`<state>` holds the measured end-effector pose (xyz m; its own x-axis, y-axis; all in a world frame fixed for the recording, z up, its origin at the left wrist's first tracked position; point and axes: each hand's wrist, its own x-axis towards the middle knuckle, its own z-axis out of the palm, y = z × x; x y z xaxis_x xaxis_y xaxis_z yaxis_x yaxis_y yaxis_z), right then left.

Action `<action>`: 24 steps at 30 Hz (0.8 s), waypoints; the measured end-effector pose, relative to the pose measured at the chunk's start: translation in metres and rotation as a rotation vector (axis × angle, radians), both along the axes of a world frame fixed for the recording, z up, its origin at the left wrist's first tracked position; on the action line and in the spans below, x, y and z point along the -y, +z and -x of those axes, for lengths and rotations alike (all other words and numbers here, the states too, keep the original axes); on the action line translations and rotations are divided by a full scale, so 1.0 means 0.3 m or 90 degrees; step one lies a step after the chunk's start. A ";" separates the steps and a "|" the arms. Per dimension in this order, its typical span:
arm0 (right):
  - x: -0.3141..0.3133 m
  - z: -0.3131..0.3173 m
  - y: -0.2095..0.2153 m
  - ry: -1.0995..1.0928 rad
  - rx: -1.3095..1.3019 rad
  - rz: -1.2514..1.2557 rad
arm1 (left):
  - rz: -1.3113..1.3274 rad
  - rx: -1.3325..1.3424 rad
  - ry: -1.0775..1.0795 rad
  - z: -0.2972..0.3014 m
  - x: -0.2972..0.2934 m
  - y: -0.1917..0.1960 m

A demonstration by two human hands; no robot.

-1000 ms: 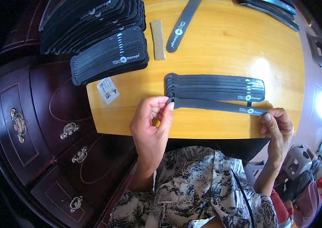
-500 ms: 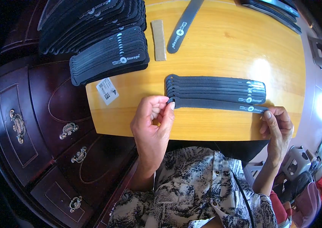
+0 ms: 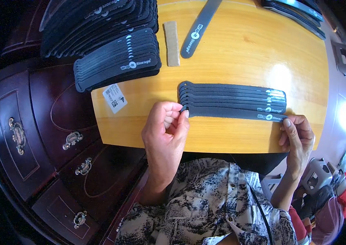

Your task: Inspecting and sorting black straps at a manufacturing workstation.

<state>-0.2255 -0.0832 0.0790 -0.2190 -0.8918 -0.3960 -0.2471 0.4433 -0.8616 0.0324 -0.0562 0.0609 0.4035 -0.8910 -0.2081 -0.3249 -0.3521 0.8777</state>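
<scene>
A dark grey fabric storage strap (image 3: pixel 226 112) with pale printing is stretched between my two hands. My left hand (image 3: pixel 165 126) pinches its slotted end between thumb and fingers. At the other end, my right hand (image 3: pixel 297 132) grips the rounded tip with the thumb on top. This strap overlaps the near edge of a fanned row of matching straps (image 3: pixel 234 92) lying on the wooden table (image 3: pixel 238 136). Their slotted ends line up on the left, and their printed ends are on the right.
Tall piles of similar straps (image 3: pixel 112 55) fill the table's far left. Beside them lie a white label card (image 3: pixel 115 98), a cardboard strip (image 3: pixel 171 43) and one single strap (image 3: pixel 199 30). More straps (image 3: pixel 297 14) sit at the far right. Dark drawers (image 3: pixel 14 130) stand at left.
The held strap has moved slightly farther up onto the row, covering more of its nearest strap. Both hands keep their grip.
</scene>
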 end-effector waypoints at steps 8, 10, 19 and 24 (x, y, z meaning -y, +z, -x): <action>0.000 0.000 -0.002 0.008 -0.012 0.004 | 0.010 0.016 -0.003 -0.001 -0.002 -0.001; 0.002 -0.003 -0.002 0.005 -0.008 0.001 | 0.011 0.015 -0.003 0.000 0.001 0.002; 0.001 -0.004 0.015 -0.020 -0.013 -0.008 | -0.019 0.001 -0.023 0.013 0.014 0.011; 0.005 -0.016 0.015 -0.028 0.019 -0.039 | -0.048 0.015 0.023 0.023 0.012 0.033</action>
